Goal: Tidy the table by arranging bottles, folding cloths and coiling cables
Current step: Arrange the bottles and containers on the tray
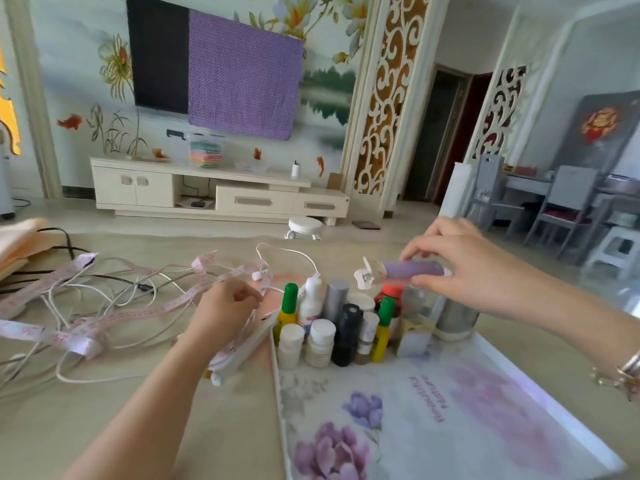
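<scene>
A: What lies on the beige table [242,420], largest item first?

B: A white floral-printed tray [485,410] at right, with a cluster of small upright plastic bottles [343,323] at its far left corner. To the left, a tangle of white cables [114,306] interlaced with a pink measuring tape [41,332].

A: And the hands?

B: The right hand [460,268] holds a purple cylindrical bottle with a clear cap [405,270] horizontally above the cluster, pinched between fingers and thumb. The left hand [225,306], fingers curled, grips the tray's left rim along with white cable strands.
</scene>
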The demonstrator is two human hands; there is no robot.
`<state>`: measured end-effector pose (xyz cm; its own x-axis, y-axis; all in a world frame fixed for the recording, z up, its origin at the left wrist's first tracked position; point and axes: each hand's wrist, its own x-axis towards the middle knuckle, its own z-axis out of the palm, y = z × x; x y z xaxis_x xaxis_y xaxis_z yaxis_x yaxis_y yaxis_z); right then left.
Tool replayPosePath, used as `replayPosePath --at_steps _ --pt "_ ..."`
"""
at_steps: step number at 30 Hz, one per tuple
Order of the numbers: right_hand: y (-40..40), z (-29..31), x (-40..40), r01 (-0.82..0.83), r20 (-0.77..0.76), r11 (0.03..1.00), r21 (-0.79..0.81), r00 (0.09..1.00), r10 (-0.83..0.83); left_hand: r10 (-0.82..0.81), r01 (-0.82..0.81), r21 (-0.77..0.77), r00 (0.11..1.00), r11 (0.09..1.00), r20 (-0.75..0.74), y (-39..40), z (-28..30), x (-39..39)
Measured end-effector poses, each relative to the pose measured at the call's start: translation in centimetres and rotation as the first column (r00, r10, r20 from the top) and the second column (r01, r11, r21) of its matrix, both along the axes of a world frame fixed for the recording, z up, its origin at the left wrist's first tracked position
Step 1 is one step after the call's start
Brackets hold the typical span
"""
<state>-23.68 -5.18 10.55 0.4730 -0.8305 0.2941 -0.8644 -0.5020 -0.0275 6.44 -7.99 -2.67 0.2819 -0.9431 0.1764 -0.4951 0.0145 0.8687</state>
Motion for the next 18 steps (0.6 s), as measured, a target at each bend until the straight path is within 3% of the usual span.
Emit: replayPosePath --at_steps 5,9,18 --pt "0.7 -4.5 -9.1 0.218 -0.039 0.971 0.093 0.976 -0.215 0.001 0.007 -0.049 0.989 0.999 0.150 0.0 -1.5 -1.3" --pt "-0.7 -8.4 -12.0 0.411 -0.119 0.911 0.020 0.906 -0.406 -0.020 0.032 -0.061 0.980 0.998 0.197 -0.1 -1.8 -1.7" --pt "-2.6 -11.9 -9.5 0.418 -0.083 0.904 -0.083 0.902 -0.425 -0.006 0.028 -0.088 0.971 0.996 0.240 -0.5 -2.1 -1.6"
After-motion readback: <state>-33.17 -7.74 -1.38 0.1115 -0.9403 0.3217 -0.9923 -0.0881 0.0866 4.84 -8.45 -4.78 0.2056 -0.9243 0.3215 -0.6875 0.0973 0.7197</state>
